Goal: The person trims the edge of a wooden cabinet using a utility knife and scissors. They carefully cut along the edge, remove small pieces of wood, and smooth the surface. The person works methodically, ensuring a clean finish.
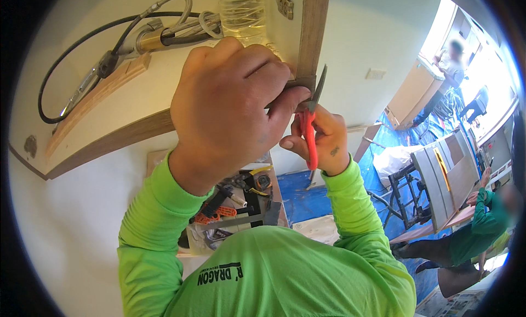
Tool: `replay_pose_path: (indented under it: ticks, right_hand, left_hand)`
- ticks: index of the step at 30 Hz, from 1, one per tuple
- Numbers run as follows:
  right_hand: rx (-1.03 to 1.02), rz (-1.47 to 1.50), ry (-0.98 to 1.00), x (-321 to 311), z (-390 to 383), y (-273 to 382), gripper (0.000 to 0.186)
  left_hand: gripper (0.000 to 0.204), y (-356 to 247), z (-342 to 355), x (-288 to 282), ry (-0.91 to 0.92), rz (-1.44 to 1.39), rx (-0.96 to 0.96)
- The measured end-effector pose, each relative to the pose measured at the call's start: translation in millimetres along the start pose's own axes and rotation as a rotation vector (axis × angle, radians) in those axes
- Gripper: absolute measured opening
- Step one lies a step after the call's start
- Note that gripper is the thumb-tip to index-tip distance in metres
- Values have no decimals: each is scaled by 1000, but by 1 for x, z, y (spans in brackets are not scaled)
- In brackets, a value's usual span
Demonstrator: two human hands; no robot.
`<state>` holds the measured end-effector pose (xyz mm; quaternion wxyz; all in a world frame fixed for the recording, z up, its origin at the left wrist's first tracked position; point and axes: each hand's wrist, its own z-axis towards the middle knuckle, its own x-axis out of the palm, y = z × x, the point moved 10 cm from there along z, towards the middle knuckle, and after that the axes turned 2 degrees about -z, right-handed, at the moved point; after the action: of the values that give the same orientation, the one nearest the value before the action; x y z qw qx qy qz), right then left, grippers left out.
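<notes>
My right hand (331, 143) is closed round the red handles of a pair of scissors (308, 139). The grey blades point up, slightly parted, right at the corner of a wooden cabinet frame (313, 35). My left hand (224, 109) is closed at that same corner, its thumb and fingers pinching a brown edging strip (301, 82) that lies beside the blades. How far the strip runs behind my fingers is hidden. Brown edging also runs along the cabinet's lower rim (118, 133) to the left.
Inside the cabinet lie hoses with a brass fitting (150, 41) and a wood strip (98, 103). Below my arms is a shelf of tools, including orange clamps (216, 214). At right, blue sheeting covers the floor around a work table (438, 174); several people are nearby.
</notes>
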<state>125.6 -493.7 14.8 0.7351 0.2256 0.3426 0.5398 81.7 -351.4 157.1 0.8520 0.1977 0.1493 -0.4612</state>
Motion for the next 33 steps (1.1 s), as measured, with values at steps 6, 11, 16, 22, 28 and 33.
replay_pose_path:
  ticks: [6, 11, 16, 22, 28, 33]
  right_hand:
    - [-70, 1, -46, 1, -5, 6, 67]
    - [-124, -44, -32, -3, -3, 10, 70]
    - [-151, -87, -48, -4, -3, 13, 70]
    - [-121, -43, -36, -4, -3, 12, 64]
    - [-78, -36, 14, 0, 0, 13, 56]
    - [-107, -30, -4, -1, 0, 13, 55]
  left_hand:
    - [25, -1, 2, 1, 45, 19, -19]
    - [26, -2, 2, -2, 21, 14, -25]
    - [26, -2, 4, -1, 26, 11, -33]
    - [27, -5, 6, 0, 30, 12, -12]
    - [26, -5, 6, -1, 28, 19, -12]
    - [27, -6, 7, -2, 22, 4, -14]
